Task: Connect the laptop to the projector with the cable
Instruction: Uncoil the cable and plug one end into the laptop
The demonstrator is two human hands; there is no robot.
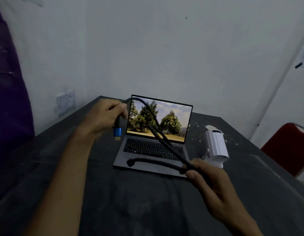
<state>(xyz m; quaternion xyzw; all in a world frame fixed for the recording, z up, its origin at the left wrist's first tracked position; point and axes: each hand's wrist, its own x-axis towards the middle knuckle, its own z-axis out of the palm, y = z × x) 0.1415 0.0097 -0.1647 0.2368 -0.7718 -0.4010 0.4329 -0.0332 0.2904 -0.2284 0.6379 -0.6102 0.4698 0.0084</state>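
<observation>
Left hand (106,116) clamped on the cable (158,132) by its blue plug (117,132), right hand (205,178) gripping the cable near the open laptop (153,150), no readable writing anywhere.

A: Where is the left hand (106,116)?
B: Raised at the upper left, forearm bare and reaching forward, knuckles up. Its fingers are curled closed around the cable (153,120) just behind the plug, which points down.
A: And the right hand (204,176)?
B: Lower, at the right, forearm running in from the bottom corner. Thumb and fingers are pinched on the cable's middle, with the thumb on top.
</observation>
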